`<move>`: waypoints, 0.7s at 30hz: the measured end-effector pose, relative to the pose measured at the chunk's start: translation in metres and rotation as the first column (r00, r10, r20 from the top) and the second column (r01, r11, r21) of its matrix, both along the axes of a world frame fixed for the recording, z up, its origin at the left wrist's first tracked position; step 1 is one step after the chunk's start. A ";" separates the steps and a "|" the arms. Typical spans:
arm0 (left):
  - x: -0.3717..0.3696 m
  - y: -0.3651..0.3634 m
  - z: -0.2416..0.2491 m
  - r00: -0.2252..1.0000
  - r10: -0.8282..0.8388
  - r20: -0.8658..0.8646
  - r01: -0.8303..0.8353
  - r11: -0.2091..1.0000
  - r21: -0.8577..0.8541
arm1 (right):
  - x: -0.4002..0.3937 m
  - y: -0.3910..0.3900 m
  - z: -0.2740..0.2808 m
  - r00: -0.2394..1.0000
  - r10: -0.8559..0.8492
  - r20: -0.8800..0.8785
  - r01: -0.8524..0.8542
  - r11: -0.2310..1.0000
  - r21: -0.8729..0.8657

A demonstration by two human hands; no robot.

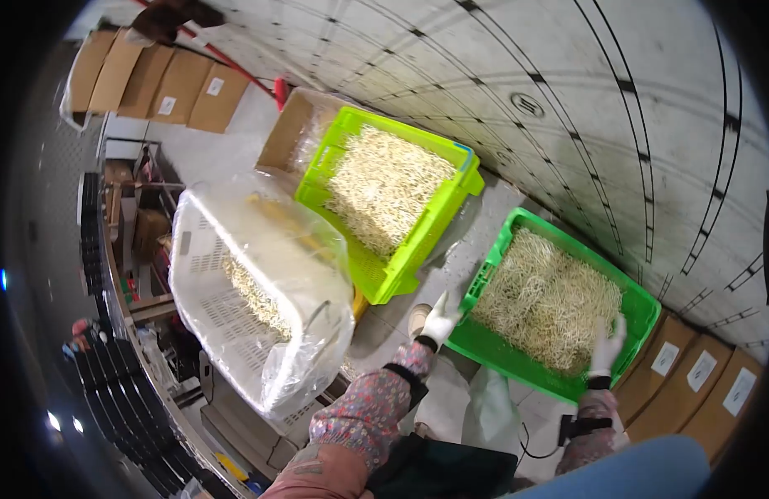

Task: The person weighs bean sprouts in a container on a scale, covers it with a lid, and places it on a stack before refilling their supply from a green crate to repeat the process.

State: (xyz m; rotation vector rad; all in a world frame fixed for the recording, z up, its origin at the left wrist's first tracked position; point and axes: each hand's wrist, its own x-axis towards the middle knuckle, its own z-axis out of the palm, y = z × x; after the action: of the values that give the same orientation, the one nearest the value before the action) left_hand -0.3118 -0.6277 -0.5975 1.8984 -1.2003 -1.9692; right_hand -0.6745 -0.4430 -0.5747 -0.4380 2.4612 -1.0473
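Note:
My left hand (439, 321), in a white glove, is beside the near left corner of a green crate (466, 337). Its fingers are apart and nothing shows in it. Pale bean sprouts (542, 291) are heaped inside that crate. At the crate's right end, my right hand (606, 348), gloved in white too, reaches in with its fingers stretched along the edge of the heap. Up and to the left, a lime-green crate (467, 208) holds more bean sprouts (388, 187). A white basket (203, 312), lined with clear plastic, has a small pile of sprouts (258, 295) in it.
Cardboard boxes (688, 370) stand at the right, and more boxes (176, 91) at the upper left. A pale wall (517, 50) with black lines runs behind the crates. Shelving (147, 312) and dark stacked trays (126, 399) are at the left.

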 end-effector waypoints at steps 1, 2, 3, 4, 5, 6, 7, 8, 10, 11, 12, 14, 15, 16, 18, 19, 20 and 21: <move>0.035 0.024 -0.027 0.997 0.003 -0.077 -0.012 0.994 -0.107 | 0.036 -0.033 0.002 0.995 0.099 -0.008 -0.099 0.994 0.044; 0.054 0.033 -0.007 0.979 0.107 -0.174 -0.105 0.994 0.023 | 0.068 -0.056 -0.016 0.977 0.203 0.064 -0.201 0.979 -0.035; 0.080 0.046 -0.002 0.960 0.116 -0.254 -0.104 0.993 0.057 | 0.115 -0.108 0.012 0.955 0.245 0.167 -0.228 0.967 -0.114; 0.093 0.041 0.037 0.981 0.003 -0.193 0.003 1.000 0.029 | 0.157 -0.160 0.046 0.896 0.254 0.365 -0.190 0.961 -0.201; 0.109 0.050 0.051 0.988 -0.062 -0.143 0.050 0.995 -0.092 | 0.187 -0.192 0.045 0.867 0.281 0.411 -0.212 0.955 -0.205; 0.123 0.055 0.070 0.989 -0.109 -0.100 0.092 0.984 -0.153 | 0.214 -0.220 0.030 0.836 0.305 0.457 -0.234 0.950 -0.206; 0.145 0.058 0.085 0.976 -0.038 -0.215 0.034 0.999 -0.021 | 0.236 -0.249 0.021 0.771 0.249 0.587 -0.155 0.966 -0.207; 0.163 0.068 0.084 0.927 0.095 -0.362 -0.070 0.994 0.080 | 0.255 -0.275 0.015 0.684 0.191 0.704 -0.075 0.978 -0.192; 0.180 0.067 0.121 0.885 0.206 -0.418 -0.176 0.978 0.110 | 0.288 -0.317 0.016 0.724 0.049 0.688 -0.001 0.998 -0.070; 0.186 0.067 0.133 0.885 0.211 -0.414 -0.192 0.977 0.088 | 0.294 -0.334 0.017 0.672 0.139 0.727 -0.069 0.990 -0.125; 0.193 0.069 0.137 0.884 0.222 -0.412 -0.212 0.975 0.070 | 0.302 -0.344 0.003 0.676 0.157 0.720 -0.085 0.987 -0.136; 0.205 0.069 0.144 0.893 0.231 -0.387 -0.223 0.973 0.067 | 0.316 -0.355 -0.050 0.838 0.133 0.529 -0.092 0.990 -0.103; 0.208 0.069 0.143 0.909 0.224 -0.352 -0.213 0.974 0.070 | 0.326 -0.358 -0.057 0.891 0.009 0.454 0.066 0.987 -0.149; 0.208 0.067 0.142 0.901 0.231 -0.367 -0.221 0.973 0.072 | 0.324 -0.357 -0.061 0.898 0.018 0.439 0.055 0.987 -0.153; 0.215 0.064 0.137 0.873 0.312 -0.375 -0.280 0.950 0.140 | 0.319 -0.353 -0.062 0.872 0.023 0.489 0.050 0.990 -0.136; 0.217 0.068 0.129 0.806 0.394 -0.442 -0.350 0.919 0.182 | 0.320 -0.353 -0.060 0.852 0.049 0.521 0.075 0.974 -0.214; 0.217 0.064 0.127 0.799 0.403 -0.446 -0.359 0.915 0.183 | 0.320 -0.348 -0.050 0.832 0.074 0.549 0.101 0.954 -0.281; 0.215 0.055 0.127 0.843 0.350 -0.407 -0.322 0.937 0.139 | 0.322 -0.347 -0.040 0.829 0.141 0.541 0.061 0.939 -0.338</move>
State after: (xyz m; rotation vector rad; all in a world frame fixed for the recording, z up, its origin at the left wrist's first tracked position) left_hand -0.0968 -0.5726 -0.4705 1.4583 -0.6384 -2.0857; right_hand -0.3528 -0.7904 -0.6149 -0.2349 1.7461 -1.3660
